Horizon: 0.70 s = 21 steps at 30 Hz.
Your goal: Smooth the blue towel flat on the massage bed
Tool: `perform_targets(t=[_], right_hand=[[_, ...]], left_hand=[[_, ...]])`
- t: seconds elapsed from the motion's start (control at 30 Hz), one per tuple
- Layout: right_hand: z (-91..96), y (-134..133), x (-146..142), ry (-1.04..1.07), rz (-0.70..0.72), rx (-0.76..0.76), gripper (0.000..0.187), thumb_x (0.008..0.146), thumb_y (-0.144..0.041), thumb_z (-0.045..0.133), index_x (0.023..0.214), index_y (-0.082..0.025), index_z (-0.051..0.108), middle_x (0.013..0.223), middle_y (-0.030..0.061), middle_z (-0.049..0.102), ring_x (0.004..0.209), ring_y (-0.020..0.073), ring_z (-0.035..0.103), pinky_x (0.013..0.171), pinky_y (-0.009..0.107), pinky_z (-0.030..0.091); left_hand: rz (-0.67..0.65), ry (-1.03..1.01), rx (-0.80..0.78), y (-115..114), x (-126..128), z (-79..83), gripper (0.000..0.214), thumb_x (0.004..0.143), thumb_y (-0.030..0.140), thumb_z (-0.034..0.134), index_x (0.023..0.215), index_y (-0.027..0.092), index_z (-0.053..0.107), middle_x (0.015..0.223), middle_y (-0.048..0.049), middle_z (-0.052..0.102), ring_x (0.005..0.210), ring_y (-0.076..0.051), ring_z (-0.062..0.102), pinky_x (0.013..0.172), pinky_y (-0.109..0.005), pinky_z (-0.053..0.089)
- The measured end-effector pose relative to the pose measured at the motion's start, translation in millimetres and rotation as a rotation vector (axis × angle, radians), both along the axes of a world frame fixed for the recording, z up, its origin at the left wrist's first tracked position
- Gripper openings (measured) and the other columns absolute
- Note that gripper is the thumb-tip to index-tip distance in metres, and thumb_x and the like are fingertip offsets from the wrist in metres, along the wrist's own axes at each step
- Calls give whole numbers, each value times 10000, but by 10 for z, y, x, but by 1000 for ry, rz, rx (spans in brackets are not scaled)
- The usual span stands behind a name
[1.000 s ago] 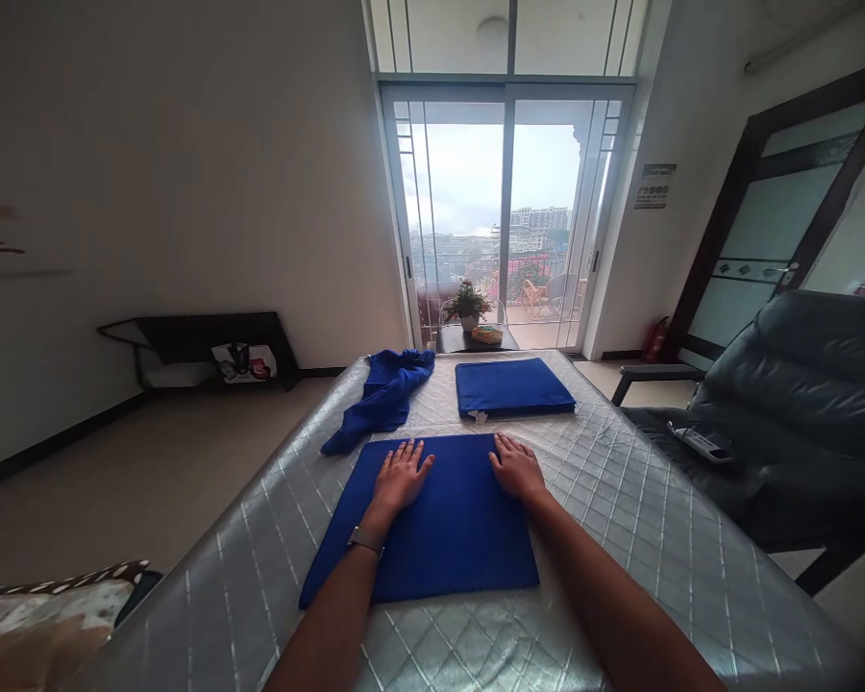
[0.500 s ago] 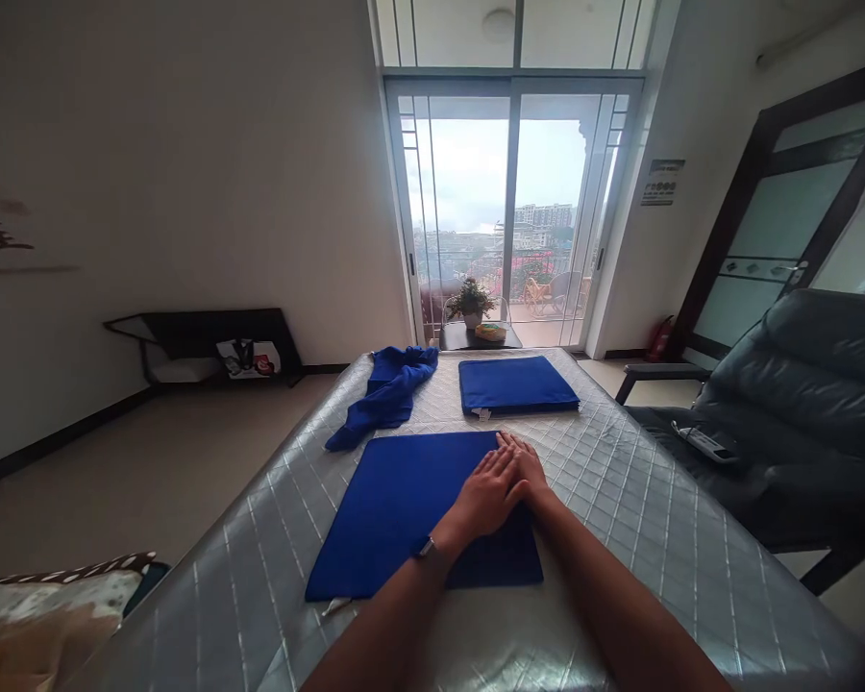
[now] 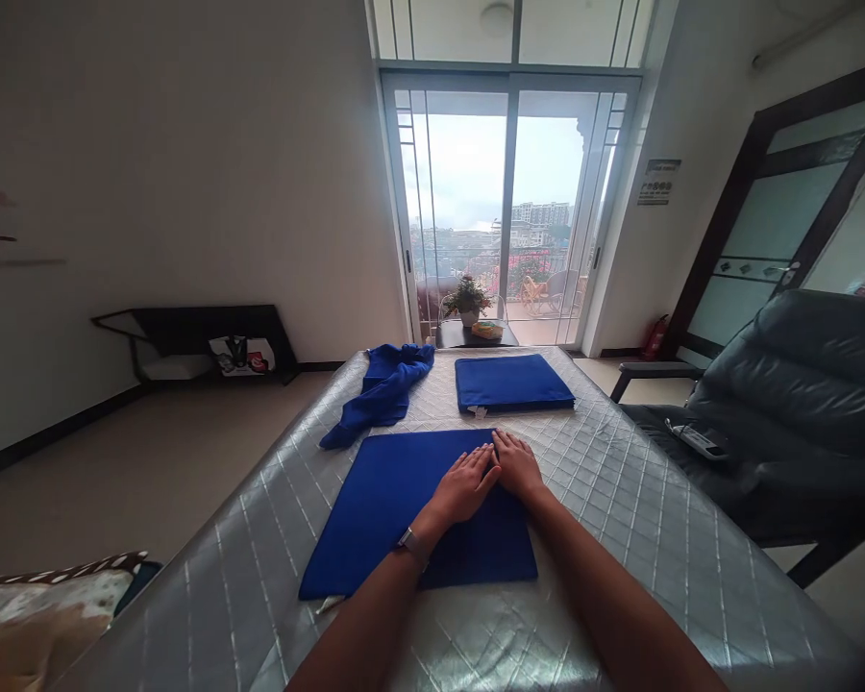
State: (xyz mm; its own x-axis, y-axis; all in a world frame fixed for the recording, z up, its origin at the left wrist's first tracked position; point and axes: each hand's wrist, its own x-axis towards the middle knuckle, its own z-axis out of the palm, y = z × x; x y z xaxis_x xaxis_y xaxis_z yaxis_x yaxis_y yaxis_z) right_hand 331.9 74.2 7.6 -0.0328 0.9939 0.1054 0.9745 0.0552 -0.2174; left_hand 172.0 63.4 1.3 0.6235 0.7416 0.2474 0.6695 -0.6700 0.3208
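A flat, folded blue cloth lies in front of me on a table with a silvery quilted cover. Upon its right half rests my left hand, palm down with fingers stretched out and a watch on the wrist. My right hand lies flat at the cloth's far right corner, just beside the left one. Beyond it is a neat stack of folded blue cloth with a white tag at its near edge. To the left of that stack, another blue cloth lies crumpled.
A dark armchair with a pale remote-like device stands to the right. Behind the table's far edge, a small dark stand holds a potted plant. A black bench-like frame is by the left wall.
My left hand has slid left, off my right hand, and now lies beside it on the cloth. My right hand stays near the far right corner. The view has shifted slightly.
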Motion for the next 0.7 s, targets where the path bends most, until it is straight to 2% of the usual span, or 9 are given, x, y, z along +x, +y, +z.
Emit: perform_targets(t=[0.17, 0.37, 0.57, 0.63, 0.7], right_hand=[[-17, 14, 22, -9, 16, -18, 583, 995, -306, 335, 1568, -199, 318, 1628, 36, 274, 1498, 200, 234, 1205, 370, 163], [-34, 33, 38, 20, 9, -1, 557, 1016, -320, 299, 1556, -192, 341, 1624, 18, 286, 1496, 180, 236, 1210, 363, 159], [-30, 47, -6, 28, -39, 19, 542, 1012, -357, 331, 1532, -216, 397, 1599, 28, 350, 1482, 188, 276, 1214, 361, 149], [-38, 50, -6, 25, -44, 19, 544, 1012, -354, 327, 1535, -215, 391, 1600, 32, 349, 1483, 189, 275, 1216, 361, 144], [-46, 45, 4, 21, -31, 14, 556, 1016, -358, 315, 1549, -206, 362, 1611, 27, 325, 1492, 182, 251, 1217, 349, 136]], left_hand=[[-30, -43, 45, -120, 94, -7, 679, 1026, 586, 241, 1540, 154, 337, 1593, -133, 363, 1491, -219, 289, 1229, -423, 260], [-66, -112, 104, -316, 174, 59, 699, 1015, 580, 327, 1512, 92, 375, 1576, -171, 379, 1491, -257, 284, 1215, -446, 306], [-308, -113, 186, -607, 354, 231, 619, 1037, 496, 348, 1541, 138, 334, 1593, -117, 357, 1503, -216, 241, 1232, -394, 286], [-323, -103, 196, -619, 380, 243, 630, 1038, 498, 342, 1555, 141, 302, 1605, -111, 333, 1509, -216, 220, 1235, -386, 277], [-270, -88, 195, -544, 351, 202, 647, 1037, 518, 322, 1569, 155, 268, 1619, -107, 300, 1512, -227, 210, 1234, -409, 272]])
